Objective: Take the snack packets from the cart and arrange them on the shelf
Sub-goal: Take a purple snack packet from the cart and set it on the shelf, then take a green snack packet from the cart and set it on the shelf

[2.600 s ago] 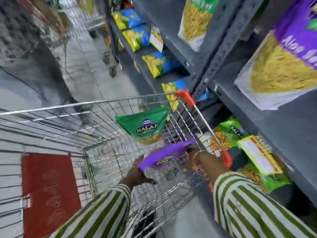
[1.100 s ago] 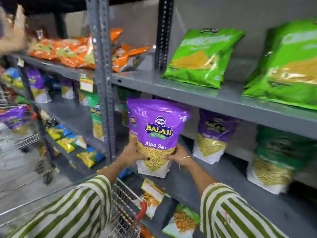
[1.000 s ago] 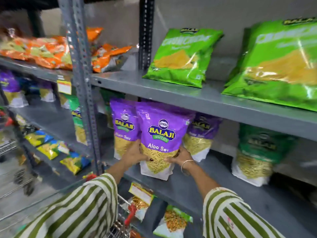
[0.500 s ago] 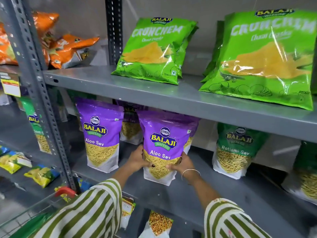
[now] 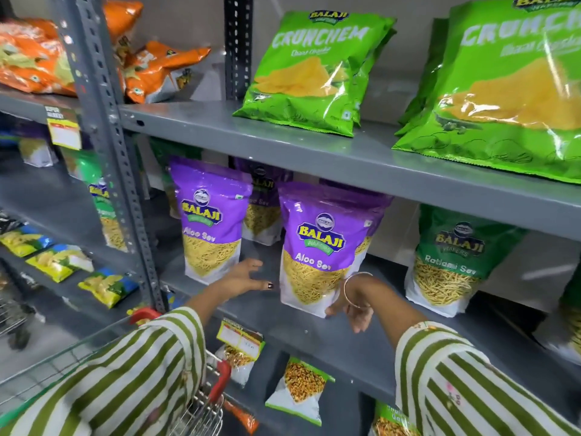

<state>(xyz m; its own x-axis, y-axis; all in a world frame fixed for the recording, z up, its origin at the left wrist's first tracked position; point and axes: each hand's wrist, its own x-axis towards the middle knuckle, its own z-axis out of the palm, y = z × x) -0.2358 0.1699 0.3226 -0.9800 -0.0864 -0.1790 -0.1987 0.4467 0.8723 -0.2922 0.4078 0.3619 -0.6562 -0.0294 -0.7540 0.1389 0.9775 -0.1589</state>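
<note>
A purple Aloo Sev packet (image 5: 320,250) stands upright on the grey middle shelf (image 5: 361,350), beside a matching packet (image 5: 212,225). My left hand (image 5: 242,278) and right hand (image 5: 353,305) flank it, both with an open grip holding nothing. This packet looks placed; the cart (image 5: 201,410) below is mostly hidden, so what remains is unclear.

4 purple Aloo Sev pkts (image 5: 317,247), 2 green Ratlami Sev pkts (image 5: 452,259), 4 Crunchem bags (image 5: 311,73), 2 hands (image 5: 242,278)

Rear purple packets (image 5: 263,196) half hidden
</note>
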